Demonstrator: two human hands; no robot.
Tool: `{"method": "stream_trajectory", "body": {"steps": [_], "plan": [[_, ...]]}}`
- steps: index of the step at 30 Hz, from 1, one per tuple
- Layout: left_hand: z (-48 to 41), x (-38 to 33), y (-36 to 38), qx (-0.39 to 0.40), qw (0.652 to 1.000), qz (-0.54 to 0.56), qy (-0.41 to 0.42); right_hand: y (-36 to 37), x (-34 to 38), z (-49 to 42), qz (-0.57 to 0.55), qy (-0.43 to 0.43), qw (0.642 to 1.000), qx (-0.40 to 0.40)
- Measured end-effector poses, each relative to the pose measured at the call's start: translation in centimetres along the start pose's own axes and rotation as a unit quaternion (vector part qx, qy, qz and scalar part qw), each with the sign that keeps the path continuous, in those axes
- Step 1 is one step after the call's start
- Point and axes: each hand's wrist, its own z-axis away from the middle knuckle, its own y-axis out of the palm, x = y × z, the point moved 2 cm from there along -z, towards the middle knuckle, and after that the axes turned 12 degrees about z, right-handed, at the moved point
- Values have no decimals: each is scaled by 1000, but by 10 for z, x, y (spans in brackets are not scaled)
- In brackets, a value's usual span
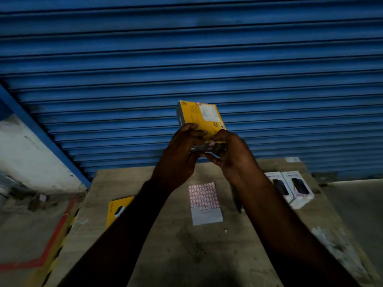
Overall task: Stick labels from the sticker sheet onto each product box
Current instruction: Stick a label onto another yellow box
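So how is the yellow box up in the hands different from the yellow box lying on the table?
The held yellow box is lifted upright in the air, gripped by the left hand and right hand; the other yellow box lies flat on the table, untouched. The held one shows its whole printed face; the table one is partly hidden behind the left arm. Both look like the same yellow packaging.

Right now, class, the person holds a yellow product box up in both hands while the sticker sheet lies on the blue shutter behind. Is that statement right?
Not quite. The head view shows the sticker sheet lying flat on the wooden table, not on the blue shutter. The rest holds: the left hand and right hand hold the yellow product box up.
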Motion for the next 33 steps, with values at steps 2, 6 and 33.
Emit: {"method": "stream_trajectory", "body": {"steps": [2,6,33], "plan": [[1,1,-1,-7,1000,7,-16,-1,0,2,6,-10,1000,18],[2,2,-2,-18,998,13,-54,-5,-6,1,64,-52,996,32],[6,-9,8,-175,888,333,-265,4,-8,16,18,-134,991,9]]}}
